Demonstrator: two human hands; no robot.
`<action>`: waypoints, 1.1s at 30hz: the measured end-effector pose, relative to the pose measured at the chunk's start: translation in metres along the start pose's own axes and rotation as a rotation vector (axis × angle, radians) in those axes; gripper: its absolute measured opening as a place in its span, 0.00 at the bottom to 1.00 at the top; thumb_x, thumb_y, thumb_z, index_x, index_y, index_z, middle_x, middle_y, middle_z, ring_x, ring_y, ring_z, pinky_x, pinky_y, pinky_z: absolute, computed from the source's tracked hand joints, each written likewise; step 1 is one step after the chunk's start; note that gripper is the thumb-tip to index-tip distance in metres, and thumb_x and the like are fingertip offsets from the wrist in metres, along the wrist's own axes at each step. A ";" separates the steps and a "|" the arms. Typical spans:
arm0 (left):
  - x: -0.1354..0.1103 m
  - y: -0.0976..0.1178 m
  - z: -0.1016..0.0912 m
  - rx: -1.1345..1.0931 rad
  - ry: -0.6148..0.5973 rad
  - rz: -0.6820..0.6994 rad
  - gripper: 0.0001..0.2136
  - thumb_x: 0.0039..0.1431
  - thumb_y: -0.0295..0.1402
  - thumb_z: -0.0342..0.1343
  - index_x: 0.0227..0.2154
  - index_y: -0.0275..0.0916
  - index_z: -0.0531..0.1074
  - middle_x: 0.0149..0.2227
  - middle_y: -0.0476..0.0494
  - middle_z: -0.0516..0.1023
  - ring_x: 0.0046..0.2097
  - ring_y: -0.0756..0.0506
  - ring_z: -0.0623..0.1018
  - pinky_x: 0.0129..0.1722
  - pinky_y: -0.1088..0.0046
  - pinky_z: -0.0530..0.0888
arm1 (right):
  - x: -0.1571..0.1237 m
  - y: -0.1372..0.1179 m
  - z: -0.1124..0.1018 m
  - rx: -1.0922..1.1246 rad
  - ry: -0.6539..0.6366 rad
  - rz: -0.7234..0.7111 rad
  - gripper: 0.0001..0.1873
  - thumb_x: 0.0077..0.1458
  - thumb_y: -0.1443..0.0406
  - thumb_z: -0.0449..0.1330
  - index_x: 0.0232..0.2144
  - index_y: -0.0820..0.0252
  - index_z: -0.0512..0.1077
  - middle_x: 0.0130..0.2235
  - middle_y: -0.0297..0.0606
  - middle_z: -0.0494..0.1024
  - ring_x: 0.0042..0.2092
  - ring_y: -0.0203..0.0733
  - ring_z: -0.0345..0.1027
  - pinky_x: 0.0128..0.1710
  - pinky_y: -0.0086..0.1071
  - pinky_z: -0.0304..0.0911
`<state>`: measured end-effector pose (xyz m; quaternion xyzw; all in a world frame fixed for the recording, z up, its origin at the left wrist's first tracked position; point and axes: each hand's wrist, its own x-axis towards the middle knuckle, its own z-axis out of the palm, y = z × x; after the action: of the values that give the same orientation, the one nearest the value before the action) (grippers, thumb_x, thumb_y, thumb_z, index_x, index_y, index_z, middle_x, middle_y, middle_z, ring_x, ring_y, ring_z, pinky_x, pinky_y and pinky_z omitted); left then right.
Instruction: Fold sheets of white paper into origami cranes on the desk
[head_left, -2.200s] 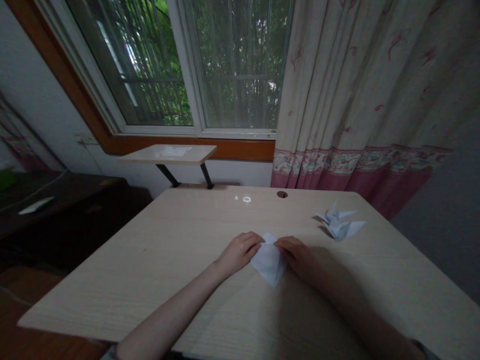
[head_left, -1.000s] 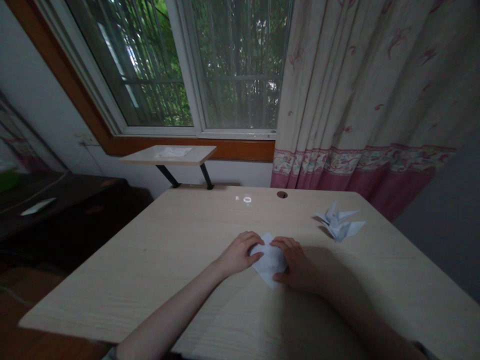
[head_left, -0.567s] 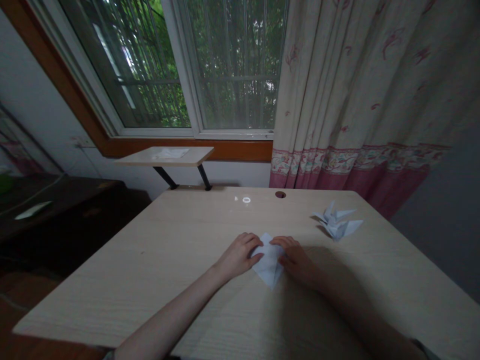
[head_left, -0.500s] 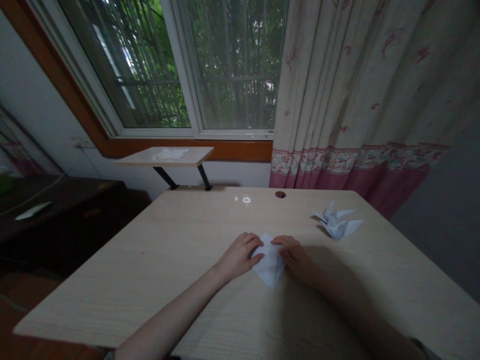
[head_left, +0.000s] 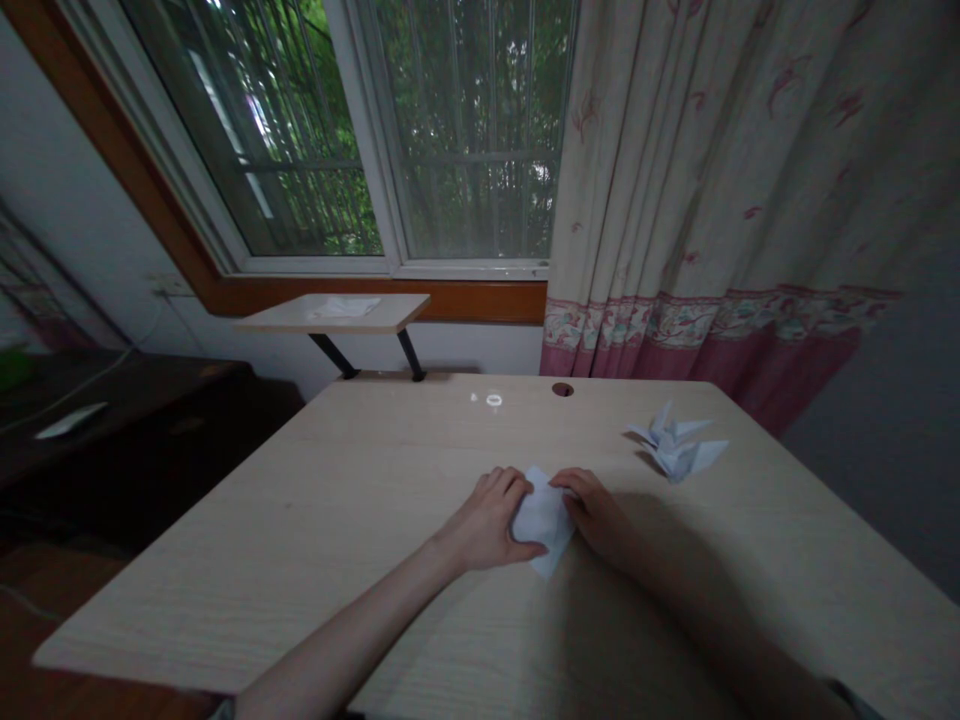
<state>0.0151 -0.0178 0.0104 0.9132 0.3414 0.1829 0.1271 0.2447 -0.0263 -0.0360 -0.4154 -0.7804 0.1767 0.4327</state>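
A white sheet of paper (head_left: 541, 518), folded into a diamond shape, lies on the desk in front of me. My left hand (head_left: 501, 520) grips its left side; the fingers curl at the upper left edge and the thumb lies across the lower part. On the opposite side, my right hand (head_left: 591, 508) pinches the right edge, its index finger near the top corner. The fingertips partly cover the paper's sides. To the right stand white folded paper cranes (head_left: 675, 447), close together with pointed wings, apart from both hands.
The light wooden desk (head_left: 360, 500) has a round cable hole (head_left: 562, 390) at its back edge. A small raised shelf (head_left: 277, 318) at back left carries white paper (head_left: 345, 307). Behind are a window and a floral curtain (head_left: 675, 200). A dark table (head_left: 150, 400) stands left.
My left thumb has moved down and right across the lower part of the folded paper. My right hand stays at the right edge, barely shifted. The cranes have not moved.
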 end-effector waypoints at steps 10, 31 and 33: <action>-0.001 0.002 0.000 -0.009 -0.021 0.030 0.40 0.38 0.58 0.68 0.50 0.38 0.64 0.50 0.36 0.69 0.51 0.34 0.68 0.52 0.54 0.63 | -0.003 -0.006 -0.003 -0.009 -0.035 0.062 0.16 0.57 0.71 0.52 0.46 0.54 0.71 0.47 0.44 0.74 0.51 0.51 0.67 0.54 0.50 0.64; 0.000 -0.011 -0.003 -0.239 0.111 -0.035 0.21 0.46 0.21 0.51 0.45 0.41 0.67 0.46 0.44 0.73 0.49 0.40 0.71 0.51 0.61 0.66 | -0.002 -0.006 -0.006 0.045 -0.052 0.074 0.16 0.57 0.71 0.51 0.46 0.55 0.71 0.47 0.44 0.73 0.51 0.47 0.66 0.54 0.50 0.63; 0.000 -0.012 -0.002 -0.259 0.118 -0.030 0.20 0.47 0.21 0.52 0.45 0.41 0.68 0.46 0.44 0.73 0.49 0.41 0.71 0.51 0.61 0.67 | -0.001 -0.007 -0.006 0.059 -0.048 0.082 0.14 0.58 0.70 0.51 0.44 0.55 0.71 0.47 0.43 0.74 0.50 0.47 0.67 0.54 0.49 0.63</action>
<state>0.0071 -0.0087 0.0077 0.8715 0.3356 0.2771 0.2263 0.2468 -0.0321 -0.0288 -0.4298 -0.7674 0.2271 0.4182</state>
